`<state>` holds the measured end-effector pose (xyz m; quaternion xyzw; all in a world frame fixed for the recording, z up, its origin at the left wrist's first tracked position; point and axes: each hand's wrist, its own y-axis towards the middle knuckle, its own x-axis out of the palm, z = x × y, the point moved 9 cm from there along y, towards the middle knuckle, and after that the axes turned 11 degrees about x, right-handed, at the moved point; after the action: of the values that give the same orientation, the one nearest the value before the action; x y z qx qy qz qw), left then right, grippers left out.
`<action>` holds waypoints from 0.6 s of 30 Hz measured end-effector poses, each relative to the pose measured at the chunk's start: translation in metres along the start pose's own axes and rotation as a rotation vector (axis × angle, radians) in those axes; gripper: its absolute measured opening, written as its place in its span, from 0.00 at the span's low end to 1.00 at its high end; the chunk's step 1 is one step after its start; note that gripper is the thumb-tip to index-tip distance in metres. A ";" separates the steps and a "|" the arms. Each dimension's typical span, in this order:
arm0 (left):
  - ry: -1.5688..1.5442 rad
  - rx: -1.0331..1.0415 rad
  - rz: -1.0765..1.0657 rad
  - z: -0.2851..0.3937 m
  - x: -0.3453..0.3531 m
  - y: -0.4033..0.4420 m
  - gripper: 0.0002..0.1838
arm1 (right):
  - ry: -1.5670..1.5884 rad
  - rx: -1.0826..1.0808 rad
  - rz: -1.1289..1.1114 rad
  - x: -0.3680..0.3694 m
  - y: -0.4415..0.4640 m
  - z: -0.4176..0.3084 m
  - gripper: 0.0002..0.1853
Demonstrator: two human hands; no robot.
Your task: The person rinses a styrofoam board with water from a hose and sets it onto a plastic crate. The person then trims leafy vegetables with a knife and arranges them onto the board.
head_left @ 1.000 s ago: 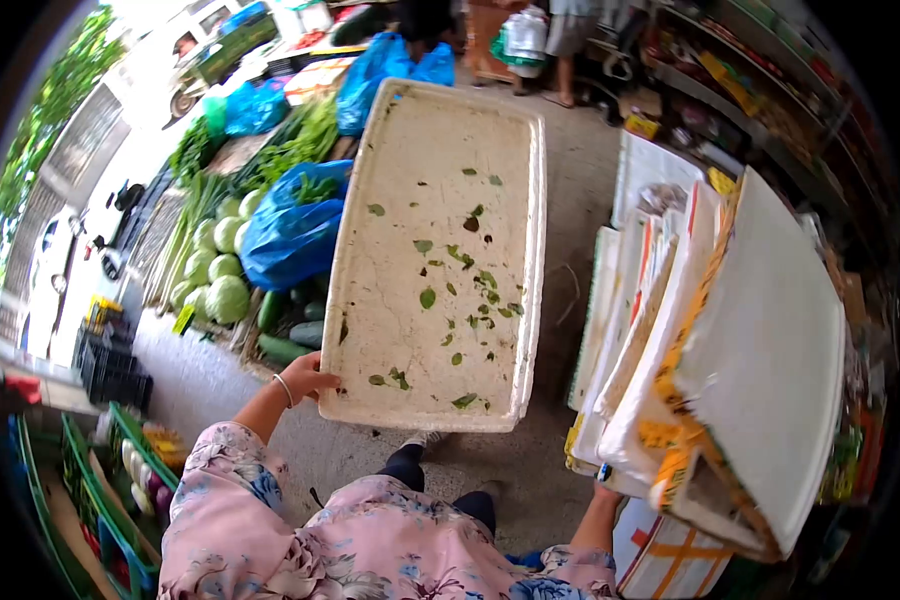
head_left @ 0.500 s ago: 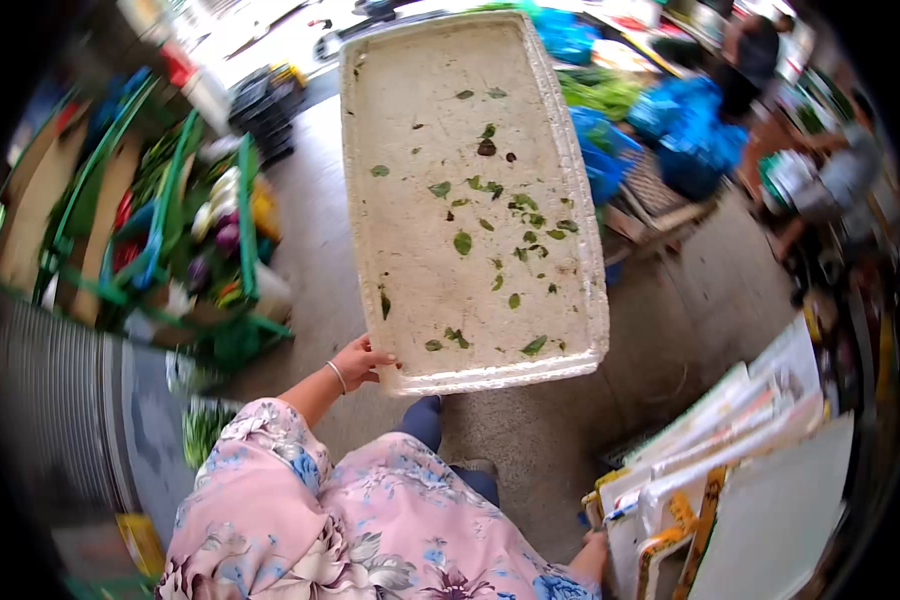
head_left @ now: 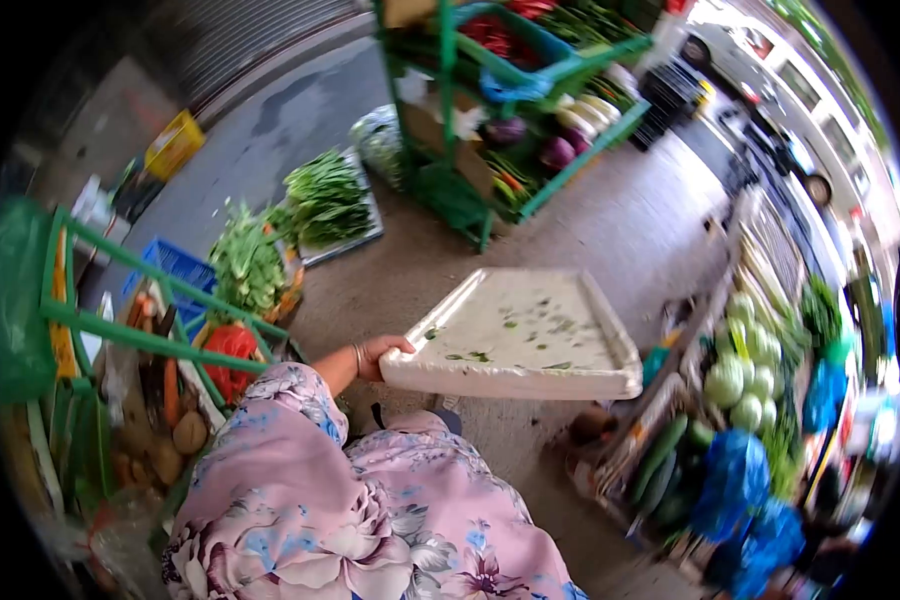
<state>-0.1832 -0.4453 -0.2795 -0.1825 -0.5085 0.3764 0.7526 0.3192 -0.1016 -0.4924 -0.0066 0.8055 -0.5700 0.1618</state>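
My left hand (head_left: pixel 378 356) grips the near left corner of a shallow white foam tray (head_left: pixel 510 383), fingers closed over its rim. The tray is held out before my body at about waist height, tilted away from me. Loose green leaves (head_left: pixel 511 323) are scattered over its inside. Below the tray, part of my shoe (head_left: pixel 451 403) shows on the floor. My right hand is out of the picture.
Left stands a green-framed rack (head_left: pixel 160 340) with root vegetables; beyond it lie leafy bundles (head_left: pixel 330 200). A green vegetable stand (head_left: pixel 450 190) is ahead. Along the right runs a stall with cabbages (head_left: pixel 740 375), cucumbers (head_left: pixel 660 455) and blue bags (head_left: pixel 732 485).
My view has swung left, bringing the rack and leafy bundles in. The tray has gone from steeply raised to flatter and lower, still in my left hand. My right hand and the stacked boards left view.
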 end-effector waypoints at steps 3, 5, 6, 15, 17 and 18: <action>-0.038 0.079 0.176 0.034 -0.064 -0.025 0.26 | -0.142 -0.104 -0.099 0.099 -0.020 -0.093 0.16; -0.063 0.101 0.298 0.033 -0.096 -0.044 0.26 | -0.179 -0.127 -0.118 0.163 -0.042 -0.141 0.14; -0.097 0.099 0.359 0.029 -0.114 -0.049 0.25 | -0.234 -0.126 -0.178 0.199 -0.046 -0.155 0.14; -0.489 0.346 0.719 0.011 -0.130 -0.085 0.27 | -0.992 0.003 -0.599 0.526 -0.161 -0.194 0.22; -0.599 0.524 0.768 0.025 -0.110 -0.099 0.26 | -1.130 0.015 -0.685 0.590 -0.224 -0.181 0.23; -0.626 0.535 0.777 0.029 -0.099 -0.104 0.26 | -1.167 0.018 -0.732 0.618 -0.256 -0.172 0.22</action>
<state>-0.1890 -0.5904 -0.2613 -0.0388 -0.4896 0.7778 0.3922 -0.3571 -0.1537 -0.3622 -0.5827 0.5277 -0.4978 0.3663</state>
